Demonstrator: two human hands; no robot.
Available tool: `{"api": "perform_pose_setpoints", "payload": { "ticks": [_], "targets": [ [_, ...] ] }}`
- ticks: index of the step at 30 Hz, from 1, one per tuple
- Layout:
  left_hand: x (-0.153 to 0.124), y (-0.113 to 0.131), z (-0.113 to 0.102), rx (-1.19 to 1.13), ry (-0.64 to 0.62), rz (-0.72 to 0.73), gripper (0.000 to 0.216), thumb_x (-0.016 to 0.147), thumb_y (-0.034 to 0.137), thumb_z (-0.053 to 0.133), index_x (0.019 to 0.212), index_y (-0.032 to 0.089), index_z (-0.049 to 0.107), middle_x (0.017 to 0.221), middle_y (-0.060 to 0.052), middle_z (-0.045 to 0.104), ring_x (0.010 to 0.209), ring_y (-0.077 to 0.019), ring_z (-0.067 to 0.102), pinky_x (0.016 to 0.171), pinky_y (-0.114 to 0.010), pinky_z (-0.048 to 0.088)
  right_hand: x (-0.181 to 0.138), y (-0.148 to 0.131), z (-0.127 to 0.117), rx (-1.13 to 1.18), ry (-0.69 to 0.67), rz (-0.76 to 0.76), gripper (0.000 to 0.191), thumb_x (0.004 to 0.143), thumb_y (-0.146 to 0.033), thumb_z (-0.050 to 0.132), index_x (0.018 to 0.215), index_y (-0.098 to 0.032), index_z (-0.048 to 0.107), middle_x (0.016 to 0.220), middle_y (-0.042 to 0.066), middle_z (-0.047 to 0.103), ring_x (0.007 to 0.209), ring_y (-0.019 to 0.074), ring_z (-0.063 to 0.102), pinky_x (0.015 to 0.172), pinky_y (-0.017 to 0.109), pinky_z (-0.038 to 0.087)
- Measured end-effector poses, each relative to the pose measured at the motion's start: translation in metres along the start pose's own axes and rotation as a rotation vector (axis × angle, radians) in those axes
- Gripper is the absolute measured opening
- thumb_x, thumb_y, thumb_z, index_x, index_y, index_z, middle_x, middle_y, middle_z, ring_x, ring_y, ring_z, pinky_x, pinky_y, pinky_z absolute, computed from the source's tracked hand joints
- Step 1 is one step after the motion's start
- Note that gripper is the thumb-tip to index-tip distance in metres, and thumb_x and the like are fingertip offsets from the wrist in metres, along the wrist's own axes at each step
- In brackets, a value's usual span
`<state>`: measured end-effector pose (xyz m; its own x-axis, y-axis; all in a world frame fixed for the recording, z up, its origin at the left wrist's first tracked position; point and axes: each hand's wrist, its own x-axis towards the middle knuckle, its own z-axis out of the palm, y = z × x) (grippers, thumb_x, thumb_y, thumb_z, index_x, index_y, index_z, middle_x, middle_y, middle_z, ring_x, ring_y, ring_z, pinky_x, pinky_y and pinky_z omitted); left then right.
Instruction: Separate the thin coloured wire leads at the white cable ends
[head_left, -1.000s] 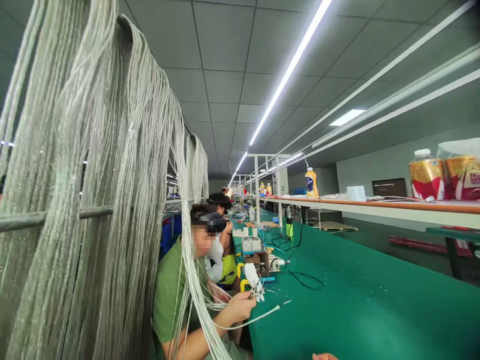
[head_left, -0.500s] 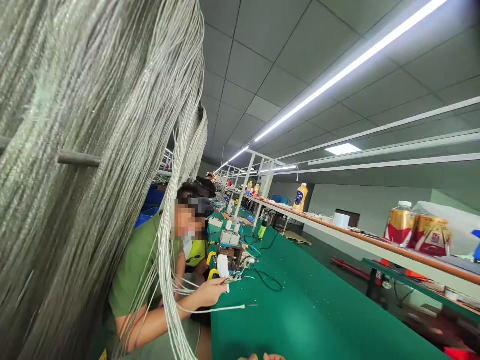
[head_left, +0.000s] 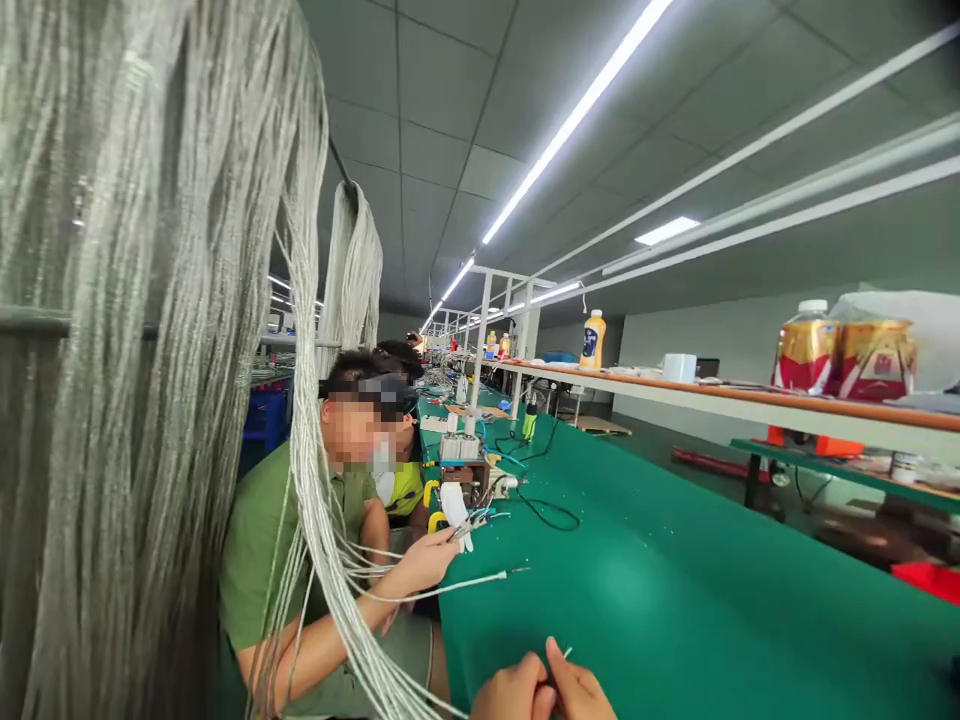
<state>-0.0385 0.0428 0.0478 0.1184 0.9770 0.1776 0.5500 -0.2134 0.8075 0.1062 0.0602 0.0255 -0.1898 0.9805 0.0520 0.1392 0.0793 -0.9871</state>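
Note:
My left hand point(head_left: 511, 690) and my right hand point(head_left: 576, 688) meet at the bottom edge, over the front of the green bench top point(head_left: 637, 620). Both are closed, fingertips close together. A short, pale, thin cable end point(head_left: 568, 652) pokes out by my right thumb; the rest of it is hidden by the fingers. What the left fingers grip is hidden too. Left of my hands, a bundle of silvery white cables point(head_left: 311, 480) hangs down and curves toward the bottom edge near my left hand. One loose cable point(head_left: 472, 582) with a stripped end reaches over the bench edge.
A co-worker in a green shirt point(head_left: 259, 550) sits at left, with a hand point(head_left: 427, 560) holding wire ends near a small bench machine point(head_left: 461, 470). Thick cable hanks point(head_left: 150, 350) hang on a rail at far left. A shelf point(head_left: 720, 400) with bottles runs along the right.
My view has tilted down and shifted. Both my hands have come further into the picture at the bottom, with the pale cable end now showing. The co-worker's hand stays by the machine.

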Motion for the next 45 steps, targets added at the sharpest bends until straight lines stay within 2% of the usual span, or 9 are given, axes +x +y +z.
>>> {"api": "perform_pose_setpoints", "payload": {
  "ticks": [4,8,14,19,23,27,31,34,45],
  "targets": [
    [-0.027,0.008,0.032,0.18,0.047,0.112,0.021,0.091,0.025,0.041,0.091,0.024,0.062,0.091,-0.006,0.072,0.087,-0.026,0.065,0.07,-0.033,0.038,0.002,0.001,-0.002,-0.049,0.045,-0.073,0.072,0.064,-0.092,0.043,0.047,-0.022,0.037,0.044,-0.003,0.033,0.046,0.0112,0.028,0.047,0.03,0.022],
    [-0.025,0.008,0.027,0.2,0.1,0.124,0.03,0.096,0.029,0.034,0.083,0.023,0.06,0.084,-0.004,0.069,0.081,-0.022,0.062,0.068,-0.031,0.034,0.004,-0.005,-0.005,0.023,0.114,0.011,0.07,0.065,-0.09,0.043,0.043,-0.024,0.03,0.039,-0.004,0.028,0.042,0.0094,0.022,0.046,0.03,0.013],
    [-0.02,0.011,0.023,0.125,0.034,0.199,0.032,0.099,0.035,0.032,0.085,0.022,0.058,0.075,-0.002,0.063,0.073,-0.0183,0.058,0.066,-0.029,0.03,0.003,-0.009,-0.009,0.233,0.133,0.149,0.06,0.077,-0.075,0.047,0.048,-0.024,0.033,0.037,-0.005,0.031,0.035,0.0075,0.019,0.041,0.028,0.008],
    [-0.015,0.017,0.024,0.164,-0.001,0.205,0.031,0.099,0.036,0.033,0.085,0.021,0.056,0.072,0.0,0.06,0.07,-0.0173,0.055,0.064,-0.029,0.027,0.003,-0.011,-0.015,0.388,0.21,0.154,0.055,0.082,-0.067,0.051,0.053,-0.023,0.036,0.041,-0.006,0.033,0.037,0.0064,0.02,0.039,0.026,0.008],
    [-0.019,0.015,0.021,0.174,0.011,0.173,0.032,0.099,0.037,0.033,0.079,0.022,0.053,0.066,0.002,0.055,0.063,-0.0156,0.05,0.061,-0.028,0.024,0.003,-0.014,-0.038,0.534,0.27,0.114,0.054,0.088,-0.068,0.035,0.057,-0.025,0.027,0.045,-0.009,0.024,0.038,0.0062,0.015,0.039,0.025,0.012],
    [-0.021,0.011,0.019,0.16,0.048,0.092,0.032,0.098,0.039,0.033,0.079,0.022,0.052,0.063,0.002,0.053,0.061,-0.0158,0.049,0.06,-0.027,0.024,-0.002,-0.017,-0.05,0.606,0.194,0.059,0.056,0.086,-0.069,0.042,0.058,-0.023,0.029,0.047,-0.008,0.029,0.039,0.0055,0.02,0.04,0.023,0.016],
    [-0.019,0.008,0.02,0.19,0.059,0.105,0.031,0.098,0.04,0.033,0.082,0.022,0.052,0.066,0.002,0.053,0.064,-0.0163,0.051,0.061,-0.027,0.025,-0.005,-0.019,-0.038,0.536,0.152,0.035,0.058,0.08,-0.072,0.053,0.057,-0.02,0.042,0.046,-0.006,0.039,0.038,0.0052,0.028,0.038,0.021,0.016],
    [-0.018,0.005,0.021,0.109,0.107,0.125,0.032,0.097,0.046,0.037,0.087,0.022,0.054,0.065,0.003,0.053,0.061,-0.0158,0.05,0.06,-0.026,0.029,-0.006,-0.02,-0.032,0.493,0.143,0.03,0.054,0.076,-0.069,0.062,0.064,-0.018,0.049,0.051,-0.005,0.046,0.042,0.006,0.036,0.039,0.019,0.025],
    [-0.022,0.007,0.021,-0.012,0.136,0.137,0.029,0.092,0.046,0.05,0.079,0.02,0.054,0.065,0.002,0.063,0.058,-0.014,0.054,0.057,-0.023,0.035,-0.019,-0.031,-0.038,0.414,-0.05,-0.052,0.05,0.077,-0.066,0.062,0.084,-0.016,0.065,0.073,-0.001,0.058,0.053,0.0074,0.045,0.045,0.02,0.033]
  ]
}}
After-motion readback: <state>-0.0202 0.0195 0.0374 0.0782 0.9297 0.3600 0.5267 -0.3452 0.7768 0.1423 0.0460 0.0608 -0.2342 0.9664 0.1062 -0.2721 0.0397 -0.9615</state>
